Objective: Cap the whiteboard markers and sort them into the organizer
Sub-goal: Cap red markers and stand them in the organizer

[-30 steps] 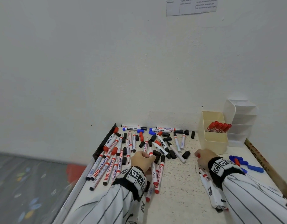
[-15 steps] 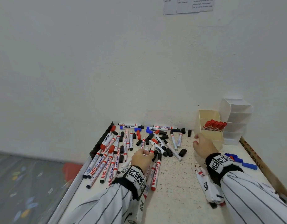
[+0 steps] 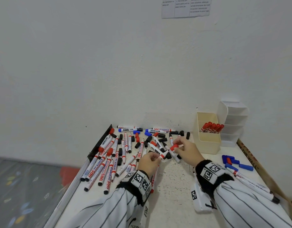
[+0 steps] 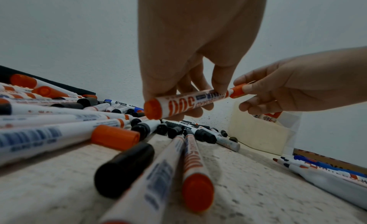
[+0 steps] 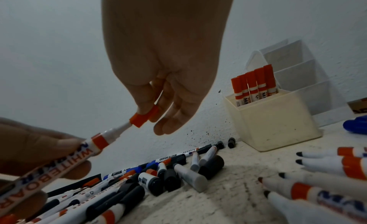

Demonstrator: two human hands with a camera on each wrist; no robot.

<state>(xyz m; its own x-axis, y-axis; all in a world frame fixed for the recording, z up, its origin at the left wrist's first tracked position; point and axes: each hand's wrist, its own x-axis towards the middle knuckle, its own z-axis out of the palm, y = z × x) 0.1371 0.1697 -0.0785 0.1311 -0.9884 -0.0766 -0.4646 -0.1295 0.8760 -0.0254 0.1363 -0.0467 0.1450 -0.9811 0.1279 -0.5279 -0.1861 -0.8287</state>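
My left hand (image 3: 156, 158) grips a white whiteboard marker (image 3: 163, 155) with red bands, lifted just above the pile. In the left wrist view the marker (image 4: 190, 101) lies across my curled fingers. My right hand (image 3: 175, 148) pinches a red cap (image 3: 174, 147) at the marker's tip. The right wrist view shows the cap (image 5: 143, 119) partly over the white nib end, with the marker's barrel (image 5: 79, 155) below left. The cream organizer (image 3: 207, 142) at the back right holds several red-capped markers (image 3: 211, 127).
Many markers and loose black, red and blue caps (image 3: 125, 150) cover the table's left and back. A white tiered organizer (image 3: 232, 122) stands against the wall. Blue caps (image 3: 237, 163) and uncapped markers (image 3: 250, 181) lie at the right, beside a wooden strip (image 3: 250, 155).
My left hand has lifted a red marker off the pile. My right hand has moved left from beside the cream organizer and now holds a red cap at the marker's tip.
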